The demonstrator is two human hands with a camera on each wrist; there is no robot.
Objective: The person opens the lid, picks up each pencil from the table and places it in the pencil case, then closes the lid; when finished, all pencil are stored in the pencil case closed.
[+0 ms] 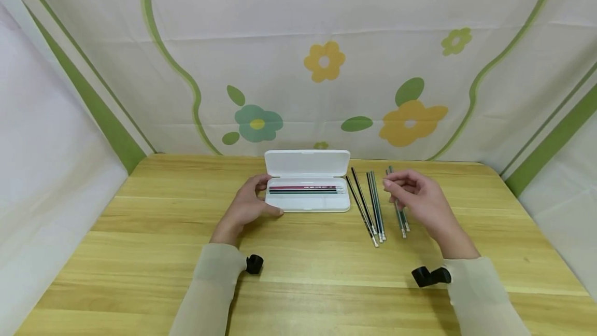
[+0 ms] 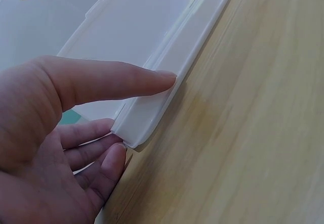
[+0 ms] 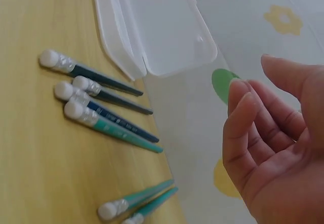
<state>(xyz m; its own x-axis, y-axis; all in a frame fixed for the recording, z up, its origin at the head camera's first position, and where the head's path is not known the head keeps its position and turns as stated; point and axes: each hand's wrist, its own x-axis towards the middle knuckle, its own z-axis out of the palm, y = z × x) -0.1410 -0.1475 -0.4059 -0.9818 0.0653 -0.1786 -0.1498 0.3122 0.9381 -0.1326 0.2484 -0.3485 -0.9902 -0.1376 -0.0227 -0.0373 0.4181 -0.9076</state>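
A white pencil case lies with its lid raised, and a few pencils, one red and others dark, lie lengthwise inside. My left hand holds the case's left end, the thumb along the front wall and the fingertips at the corner, as the left wrist view shows. To the right of the case, several dark and green pencils with white erasers lie on the table. My right hand hovers above the rightmost green pencils, fingers loosely bent, the thumb apart from them, nothing between.
The wooden table carries all of this. A cloth with printed flowers hangs right behind its back edge, and pale cloth walls stand at both sides. Small black devices are worn at both wrists.
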